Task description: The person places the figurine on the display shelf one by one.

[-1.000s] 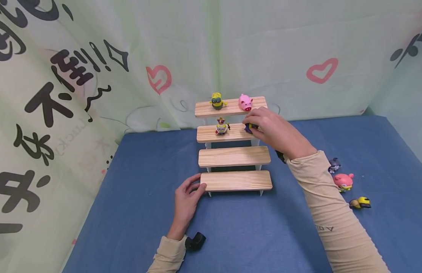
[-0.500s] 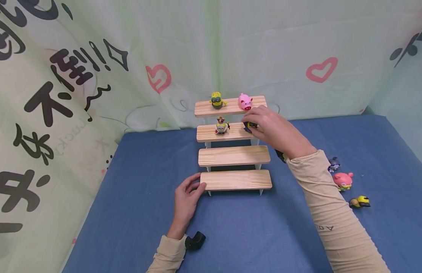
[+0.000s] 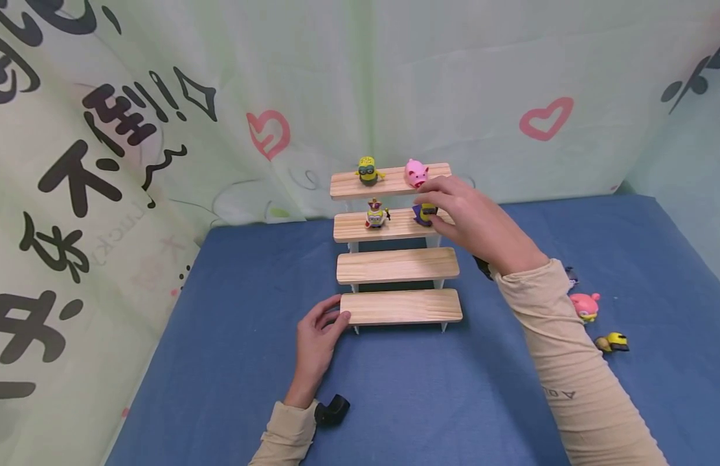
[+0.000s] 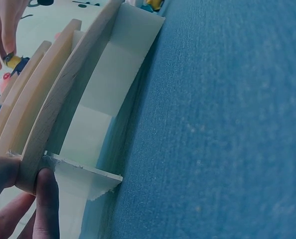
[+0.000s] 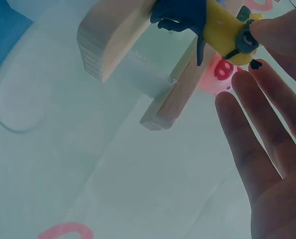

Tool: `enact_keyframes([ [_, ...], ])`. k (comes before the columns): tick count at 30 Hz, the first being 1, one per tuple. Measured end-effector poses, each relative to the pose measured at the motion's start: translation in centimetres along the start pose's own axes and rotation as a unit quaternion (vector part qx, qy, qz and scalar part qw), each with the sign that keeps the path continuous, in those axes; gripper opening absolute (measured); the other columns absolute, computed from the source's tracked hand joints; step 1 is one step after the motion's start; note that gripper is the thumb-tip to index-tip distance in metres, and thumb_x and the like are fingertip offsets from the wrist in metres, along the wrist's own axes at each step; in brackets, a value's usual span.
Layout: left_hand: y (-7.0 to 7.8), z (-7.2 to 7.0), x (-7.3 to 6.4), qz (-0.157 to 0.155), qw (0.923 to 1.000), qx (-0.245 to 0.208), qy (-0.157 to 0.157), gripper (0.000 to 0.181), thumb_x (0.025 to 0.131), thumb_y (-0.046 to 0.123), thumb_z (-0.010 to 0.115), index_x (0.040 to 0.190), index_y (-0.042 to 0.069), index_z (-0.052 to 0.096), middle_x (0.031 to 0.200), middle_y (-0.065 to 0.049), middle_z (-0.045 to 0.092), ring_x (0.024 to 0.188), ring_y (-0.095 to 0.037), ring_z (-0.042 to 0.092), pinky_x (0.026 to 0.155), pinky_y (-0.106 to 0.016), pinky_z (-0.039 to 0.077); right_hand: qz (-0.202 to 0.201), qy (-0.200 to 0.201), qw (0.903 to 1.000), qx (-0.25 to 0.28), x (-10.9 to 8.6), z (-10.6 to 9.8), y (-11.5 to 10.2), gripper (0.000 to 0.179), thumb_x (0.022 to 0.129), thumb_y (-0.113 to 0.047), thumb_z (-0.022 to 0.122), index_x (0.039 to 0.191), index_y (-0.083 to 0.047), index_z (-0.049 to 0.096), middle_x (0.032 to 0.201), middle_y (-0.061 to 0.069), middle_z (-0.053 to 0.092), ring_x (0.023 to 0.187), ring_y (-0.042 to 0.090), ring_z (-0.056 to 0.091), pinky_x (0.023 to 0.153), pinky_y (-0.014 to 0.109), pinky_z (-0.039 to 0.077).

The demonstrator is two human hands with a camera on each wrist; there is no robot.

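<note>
A tiered wooden display stand [image 3: 401, 307] stands on the blue cloth. My left hand [image 3: 318, 342] pinches the left end of its lowest shelf, thumb and fingers on either side of the board in the left wrist view. On the second shelf from the top, a yellow minion figure in a blue cape [image 3: 424, 214] stands upright near the right end. My right hand [image 3: 473, 219] is around its head with fingers spread; in the right wrist view the thumb overlaps the goggles of the minion figure [image 5: 222, 30] and the other fingers extend past it.
A minion with a crown [image 3: 375, 215] shares that shelf. Above stand another minion [image 3: 368, 171] and a pink pig [image 3: 416, 173]. On the cloth at right lie a pink figure [image 3: 585, 306], a yellow-and-black figure [image 3: 612, 342] and a partly hidden dark figure [image 3: 572, 277]. A printed curtain [image 3: 453, 84] hangs behind.
My right hand's fingers have parted and drawn slightly right, showing more of the caped minion figure, which stays on its shelf. My left hand keeps its hold on the stand.
</note>
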State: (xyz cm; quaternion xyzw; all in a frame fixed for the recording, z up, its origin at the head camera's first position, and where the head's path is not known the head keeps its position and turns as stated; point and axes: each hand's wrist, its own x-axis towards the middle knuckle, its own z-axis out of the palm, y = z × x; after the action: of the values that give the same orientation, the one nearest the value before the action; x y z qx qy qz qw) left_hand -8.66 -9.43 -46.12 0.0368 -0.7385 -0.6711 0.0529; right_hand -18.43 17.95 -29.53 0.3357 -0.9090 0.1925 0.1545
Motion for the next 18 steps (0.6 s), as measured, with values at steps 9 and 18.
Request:
enact_keyframes([
  [9,0.2,0.0,0.0,-0.006,1.0,0.0,0.001,0.041,0.089,0.01,0.074,0.128,0.002,0.064,0.121,-0.016,0.067,0.099,-0.025,0.07,0.078,-0.02,0.057,-0.017,0.021,0.9996,-0.006,-0.9,-0.4,0.2,0.035,0.082,0.004,0.077,0.116,0.003,0.068,0.122,0.016,0.062,0.117,0.03,0.054,0.094,0.044,0.052],
  [18,0.2,0.1,0.0,-0.012,0.9999,0.005,0.003,0.04,0.089,0.01,0.074,0.128,0.003,0.064,0.119,-0.016,0.068,0.098,-0.024,0.07,0.077,-0.02,0.057,-0.02,0.026,0.9994,-0.01,-2.1,-0.6,0.6,0.036,0.08,0.004,0.078,0.115,0.003,0.067,0.119,0.015,0.062,0.113,0.029,0.055,0.091,0.044,0.053],
])
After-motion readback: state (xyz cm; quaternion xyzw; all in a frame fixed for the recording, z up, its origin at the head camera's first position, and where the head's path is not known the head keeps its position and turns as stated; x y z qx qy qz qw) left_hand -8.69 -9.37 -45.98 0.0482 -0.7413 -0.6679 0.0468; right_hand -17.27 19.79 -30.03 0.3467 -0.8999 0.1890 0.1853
